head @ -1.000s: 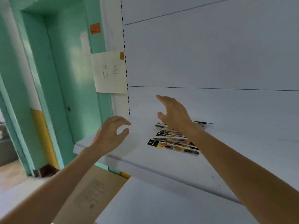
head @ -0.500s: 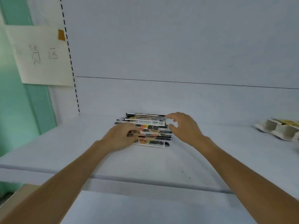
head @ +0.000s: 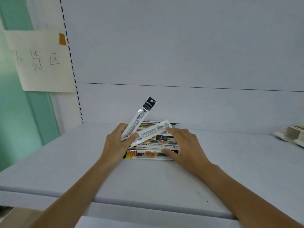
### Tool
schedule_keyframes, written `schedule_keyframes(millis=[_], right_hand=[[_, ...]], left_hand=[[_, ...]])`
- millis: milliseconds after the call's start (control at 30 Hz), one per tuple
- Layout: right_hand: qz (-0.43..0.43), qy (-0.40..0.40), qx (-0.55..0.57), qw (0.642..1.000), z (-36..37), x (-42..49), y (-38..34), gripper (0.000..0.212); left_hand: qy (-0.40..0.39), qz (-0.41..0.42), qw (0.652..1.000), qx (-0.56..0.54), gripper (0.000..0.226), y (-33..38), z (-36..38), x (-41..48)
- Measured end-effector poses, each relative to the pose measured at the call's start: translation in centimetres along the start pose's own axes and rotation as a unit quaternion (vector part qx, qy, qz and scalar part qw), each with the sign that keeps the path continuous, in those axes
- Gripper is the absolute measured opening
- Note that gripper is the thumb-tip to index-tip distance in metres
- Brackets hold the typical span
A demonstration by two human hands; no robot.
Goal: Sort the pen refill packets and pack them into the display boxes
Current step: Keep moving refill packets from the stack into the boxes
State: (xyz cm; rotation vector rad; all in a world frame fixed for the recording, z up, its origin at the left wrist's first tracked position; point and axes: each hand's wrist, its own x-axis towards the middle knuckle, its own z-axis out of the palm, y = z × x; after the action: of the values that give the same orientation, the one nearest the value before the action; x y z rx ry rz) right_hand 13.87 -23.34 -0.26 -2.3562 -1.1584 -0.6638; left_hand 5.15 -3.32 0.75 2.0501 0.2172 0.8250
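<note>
Handwritten paper sign (head: pixel 41 63) on teal wall (head: pixel 16 120), beside white shelf (head: pixel 148 178)

The left hand (head: pixel 116 143) holds two refill packets (head: pixel 139 117) above the pile (head: pixel 153 153), right hand (head: pixel 184 145) seemingly resting on it.

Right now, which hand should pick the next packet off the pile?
The right hand, probably. It lies flat on the pile of packets and holds nothing, while the left hand is busy pinching two white packets.
</note>
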Motion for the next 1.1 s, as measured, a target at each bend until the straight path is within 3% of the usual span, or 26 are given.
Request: schedule_keyframes(millis=[100,200,333,500,567,667,767,800,900,1000,1100], right_hand=[[0.002,0.026,0.007,1.0,0.3,0.2,-0.8,0.074],[-0.023,-0.005,0.046,0.999,0.5,0.0,-1.6,0.065],[-0.104,0.093,-0.071,0.988,1.0,0.0,-1.0,0.045],[-0.115,0.166,-0.103,0.974,1.0,0.4,-0.7,0.017],[-0.112,0.16,-0.116,0.974,0.9,0.3,-0.8,0.017],[-0.097,0.118,-0.108,0.982,0.9,0.1,-0.6,0.018],[-0.104,0.084,-0.075,0.988,1.0,0.0,-0.8,0.01],[-0.105,0.087,-0.062,0.989,0.9,0.0,-0.8,0.012],[-0.112,0.106,-0.085,0.984,0.7,0.1,-0.7,0.021],[-0.103,0.117,-0.121,0.98,0.7,0.0,-0.4,0.023],[-0.043,0.113,-0.124,0.985,0.2,0.1,-0.1,0.027]], left_hand=[[-0.03,0.003,0.999,-0.03,0.018,0.2,0.3,-0.4],[-0.071,0.029,0.997,-0.023,0.035,0.1,0.5,-0.8],[-0.13,0.025,0.991,-0.032,0.044,0.1,0.9,-1.1],[-0.146,0.025,0.989,-0.014,0.017,0.2,0.9,-0.8],[-0.134,0.011,0.99,-0.037,0.009,0.2,0.9,-0.8],[-0.131,-0.022,0.988,-0.08,0.021,-0.2,1.1,-0.5],[-0.16,-0.017,0.983,-0.086,0.057,-0.6,1.0,-0.4],[-0.165,-0.017,0.982,-0.09,0.059,-0.7,1.0,-0.4],[-0.13,-0.035,0.985,-0.112,0.029,-0.1,1.0,-0.5],[-0.027,-0.088,0.989,-0.115,0.034,0.4,0.7,-0.4],[0.028,-0.089,0.993,-0.07,0.029,0.5,0.0,-0.3]])
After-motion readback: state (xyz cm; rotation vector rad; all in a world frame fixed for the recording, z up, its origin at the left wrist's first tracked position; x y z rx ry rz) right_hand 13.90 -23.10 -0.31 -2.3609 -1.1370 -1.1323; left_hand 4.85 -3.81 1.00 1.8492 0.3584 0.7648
